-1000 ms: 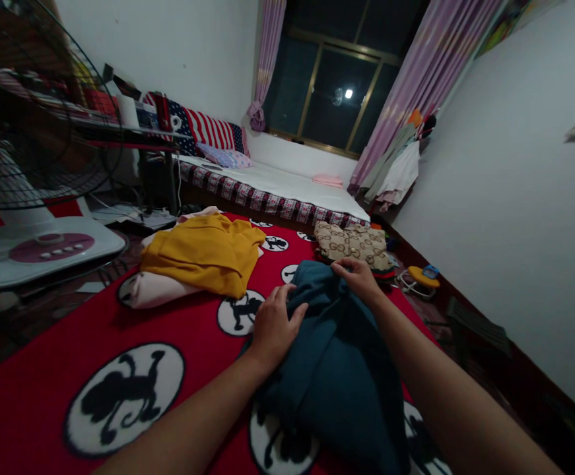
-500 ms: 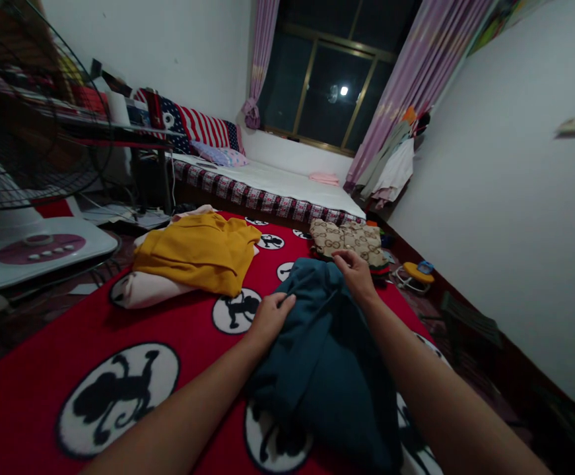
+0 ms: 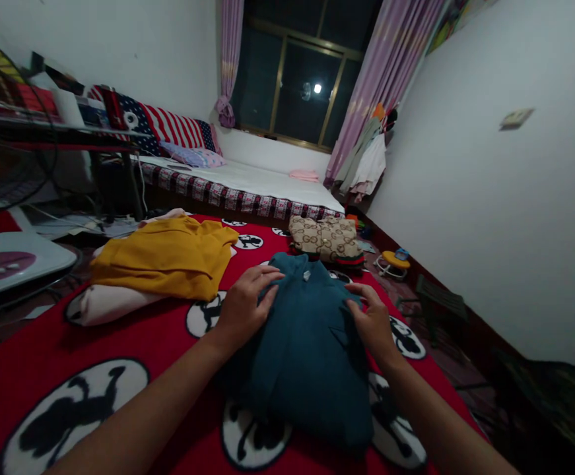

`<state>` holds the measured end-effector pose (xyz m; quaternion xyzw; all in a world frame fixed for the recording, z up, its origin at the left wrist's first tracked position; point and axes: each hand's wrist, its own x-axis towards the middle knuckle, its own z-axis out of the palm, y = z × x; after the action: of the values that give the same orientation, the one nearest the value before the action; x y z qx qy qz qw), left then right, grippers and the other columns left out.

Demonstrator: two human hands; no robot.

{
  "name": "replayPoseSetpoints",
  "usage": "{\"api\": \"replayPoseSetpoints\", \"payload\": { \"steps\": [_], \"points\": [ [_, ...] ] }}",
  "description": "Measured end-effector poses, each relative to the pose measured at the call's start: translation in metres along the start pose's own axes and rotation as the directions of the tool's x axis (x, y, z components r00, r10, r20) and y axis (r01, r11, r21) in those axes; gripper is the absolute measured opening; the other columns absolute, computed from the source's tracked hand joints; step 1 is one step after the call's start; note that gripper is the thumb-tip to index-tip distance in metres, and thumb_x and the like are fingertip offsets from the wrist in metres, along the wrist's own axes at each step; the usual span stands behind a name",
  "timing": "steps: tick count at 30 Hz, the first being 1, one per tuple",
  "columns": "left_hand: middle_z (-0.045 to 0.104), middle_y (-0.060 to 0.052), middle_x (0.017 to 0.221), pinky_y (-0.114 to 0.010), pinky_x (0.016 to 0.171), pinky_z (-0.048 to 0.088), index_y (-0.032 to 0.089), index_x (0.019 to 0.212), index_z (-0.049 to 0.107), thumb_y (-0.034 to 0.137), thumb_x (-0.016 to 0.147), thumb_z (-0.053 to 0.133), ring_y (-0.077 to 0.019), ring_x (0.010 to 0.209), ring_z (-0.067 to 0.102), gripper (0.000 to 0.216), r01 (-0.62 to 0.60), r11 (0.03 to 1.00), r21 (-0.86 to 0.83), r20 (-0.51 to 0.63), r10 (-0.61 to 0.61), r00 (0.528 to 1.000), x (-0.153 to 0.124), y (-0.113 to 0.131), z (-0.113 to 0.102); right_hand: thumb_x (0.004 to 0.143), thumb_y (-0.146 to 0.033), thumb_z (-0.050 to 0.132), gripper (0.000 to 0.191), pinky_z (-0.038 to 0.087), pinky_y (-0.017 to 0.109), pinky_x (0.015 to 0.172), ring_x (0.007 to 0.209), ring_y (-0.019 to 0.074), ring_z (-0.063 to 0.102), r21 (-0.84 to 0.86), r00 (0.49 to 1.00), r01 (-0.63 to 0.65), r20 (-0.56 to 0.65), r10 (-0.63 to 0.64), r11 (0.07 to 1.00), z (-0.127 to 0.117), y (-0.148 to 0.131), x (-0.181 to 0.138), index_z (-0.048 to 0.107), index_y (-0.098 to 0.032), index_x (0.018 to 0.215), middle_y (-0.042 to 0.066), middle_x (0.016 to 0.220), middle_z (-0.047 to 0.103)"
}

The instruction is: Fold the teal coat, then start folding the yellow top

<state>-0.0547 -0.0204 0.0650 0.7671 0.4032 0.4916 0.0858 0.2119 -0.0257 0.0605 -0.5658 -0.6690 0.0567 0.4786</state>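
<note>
A dark teal garment (image 3: pixel 307 343) lies flat on the red blanket (image 3: pixel 158 356) printed with black cartoon mice. My left hand (image 3: pixel 244 305) rests on its upper left edge, fingers stretched over the cloth. On the upper right edge my right hand (image 3: pixel 371 321) presses down, fingers spread. A small white tag (image 3: pixel 306 276) shows near the collar between the two hands.
A yellow garment (image 3: pixel 168 257) lies on a pale pink one (image 3: pixel 103 303) at the left. A beige patterned folded garment (image 3: pixel 324 239) sits beyond the teal one. A fan base (image 3: pixel 0 264) stands at far left, a bed (image 3: pixel 247 181) at the back, a small stool (image 3: pixel 436 303) by the right wall.
The teal garment has gone from a raised bunch to lying flat. Both hands have moved from gripping its top to pressing on its two sides. The view has shifted right.
</note>
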Motion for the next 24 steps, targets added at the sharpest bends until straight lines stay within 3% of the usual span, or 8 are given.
{"api": "replayPoseSetpoints", "payload": {
  "steps": [1,3,6,9,12,19,24],
  "points": [
    [0.061,-0.006,0.123,-0.035,0.105,0.039,0.024,0.117,0.063,0.024,0.092,0.047,-0.0194,0.119,0.054,0.030,-0.075,0.997,-0.004,0.117,0.075,0.990,0.004,0.007,0.002,0.079,-0.024,0.050,0.025,0.043,0.043,0.095,0.106,0.0255,0.057,-0.039,0.999,0.052,0.012,-0.051,0.998,-0.004,-0.003,-0.003,0.062,-0.021,0.101,0.009,0.107,0.064],
    [0.056,-0.006,0.133,-0.040,0.110,0.033,0.026,0.124,0.060,0.032,0.092,0.048,-0.0215,0.128,0.047,0.034,-0.195,0.981,0.021,0.339,0.176,0.924,0.011,0.013,0.011,0.083,-0.024,0.049,0.029,0.041,0.041,0.100,0.112,0.0248,0.055,-0.078,0.988,0.143,0.076,-0.137,0.987,-0.005,-0.009,-0.007,0.062,-0.022,0.108,0.009,0.115,0.063],
    [0.044,-0.008,0.146,-0.052,0.114,0.016,0.025,0.130,0.055,0.036,0.088,0.054,-0.0270,0.139,0.031,0.043,-0.295,0.943,0.155,0.519,0.176,0.837,0.024,-0.002,0.035,0.087,-0.029,0.049,0.039,0.034,0.044,0.107,0.125,0.0246,0.048,-0.156,0.950,0.222,0.256,-0.178,0.963,0.005,-0.015,-0.006,0.056,-0.024,0.125,0.009,0.132,0.055],
    [0.041,-0.012,0.147,-0.052,0.114,0.010,0.021,0.131,0.054,0.034,0.087,0.053,-0.0280,0.140,0.028,0.046,-0.310,0.909,0.279,0.568,0.104,0.817,0.039,-0.033,0.056,0.089,-0.038,0.050,0.051,0.023,0.055,0.111,0.136,0.0280,0.034,-0.327,0.888,0.237,0.454,-0.068,0.915,0.021,-0.012,0.001,0.045,-0.023,0.138,0.010,0.147,0.041],
    [0.041,-0.013,0.146,-0.050,0.115,0.008,0.018,0.132,0.053,0.034,0.090,0.046,-0.0276,0.140,0.028,0.046,-0.328,0.875,0.356,0.596,0.058,0.801,0.053,-0.060,0.070,0.091,-0.048,0.047,0.058,0.018,0.062,0.110,0.141,0.0314,0.022,-0.464,0.826,0.253,0.561,0.060,0.849,0.033,0.001,0.012,0.041,-0.021,0.142,0.012,0.151,0.033],
    [0.027,-0.009,0.154,-0.053,0.113,0.012,0.024,0.142,0.040,0.042,0.095,0.033,-0.0262,0.143,0.020,0.051,-0.166,0.924,0.345,0.632,-0.097,0.769,0.068,-0.092,0.092,0.095,-0.054,0.032,0.057,0.025,0.063,0.106,0.141,0.0352,0.021,-0.563,0.840,0.132,0.500,0.209,0.816,0.047,0.039,0.021,0.032,-0.028,0.146,0.004,0.156,0.020],
    [0.024,-0.007,0.155,-0.051,0.114,0.008,0.027,0.143,0.038,0.049,0.095,0.031,-0.0255,0.144,0.015,0.054,-0.072,0.955,0.288,0.639,-0.135,0.757,0.070,-0.095,0.093,0.095,-0.052,0.033,0.055,0.027,0.061,0.106,0.140,0.0342,0.026,-0.556,0.869,0.105,0.454,0.195,0.824,0.051,0.047,0.018,0.033,-0.030,0.146,0.005,0.156,0.022]
  ]
}}
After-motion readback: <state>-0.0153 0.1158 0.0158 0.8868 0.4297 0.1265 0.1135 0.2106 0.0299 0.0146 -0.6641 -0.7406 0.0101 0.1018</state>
